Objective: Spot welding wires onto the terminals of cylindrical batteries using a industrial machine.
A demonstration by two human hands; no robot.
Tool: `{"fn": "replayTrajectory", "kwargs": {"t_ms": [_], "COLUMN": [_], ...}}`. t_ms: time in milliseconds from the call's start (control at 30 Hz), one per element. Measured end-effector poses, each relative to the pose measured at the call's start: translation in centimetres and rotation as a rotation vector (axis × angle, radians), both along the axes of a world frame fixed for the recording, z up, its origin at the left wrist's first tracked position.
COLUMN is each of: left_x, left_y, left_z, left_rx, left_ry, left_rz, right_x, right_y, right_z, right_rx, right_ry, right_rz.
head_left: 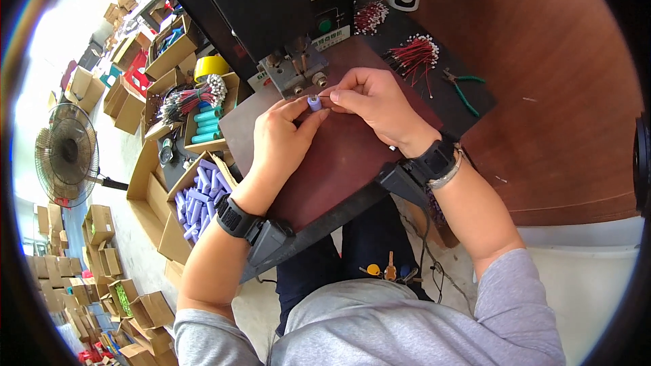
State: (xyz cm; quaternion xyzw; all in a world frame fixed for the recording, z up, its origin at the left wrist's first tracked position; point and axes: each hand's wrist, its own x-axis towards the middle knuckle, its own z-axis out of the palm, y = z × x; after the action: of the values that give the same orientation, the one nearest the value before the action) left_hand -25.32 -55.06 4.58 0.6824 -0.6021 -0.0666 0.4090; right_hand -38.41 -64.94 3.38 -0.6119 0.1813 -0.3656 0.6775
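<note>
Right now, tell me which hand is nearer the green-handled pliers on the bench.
Right. The right hand sits just left of the green-handled pliers, with bare mat between them; the left hand lies farther left, beyond the right.

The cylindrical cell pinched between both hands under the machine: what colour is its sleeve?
Light purple; the cylindrical cell shows best in the head view.

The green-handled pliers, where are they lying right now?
In the head view, the green-handled pliers lie on the dark mat to the person's right, beside the bundle of red wires and beyond the right hand.
</note>
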Motion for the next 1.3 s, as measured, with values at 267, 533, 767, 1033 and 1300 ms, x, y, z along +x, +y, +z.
{"fn": "replayTrajectory", "kwargs": {"t_ms": [267,533,767,1033,1300], "left_x": [0.1,0.5,-0.3,0.5,0.2], "left_y": [-0.9,0.1,-0.3,-0.7,-0.5], "left_z": [-0.4,-0.1,-0.2,-0.2,-0.2], "left_rx": [-0.020,0.013,-0.022,0.000,0.089], "left_ry": [-0.107,-0.007,-0.094,-0.126,-0.080], "left_rz": [-0.015,0.043,-0.033,-0.030,0.023], "right_x": [-0.7,0.8,-0.6,-0.3,0.0], "right_y": [-1.0,-0.5,-0.2,-0.4,0.0], "right_z": [0.1,-0.5,0.1,0.6,0.2], "right_rx": [-0.141,-0.235,-0.137,-0.105,-0.050], "right_ry": [0.179,0.097,0.180,0.145,0.041], "right_rz": [-0.005,0.008,-0.001,0.038,-0.023]}}
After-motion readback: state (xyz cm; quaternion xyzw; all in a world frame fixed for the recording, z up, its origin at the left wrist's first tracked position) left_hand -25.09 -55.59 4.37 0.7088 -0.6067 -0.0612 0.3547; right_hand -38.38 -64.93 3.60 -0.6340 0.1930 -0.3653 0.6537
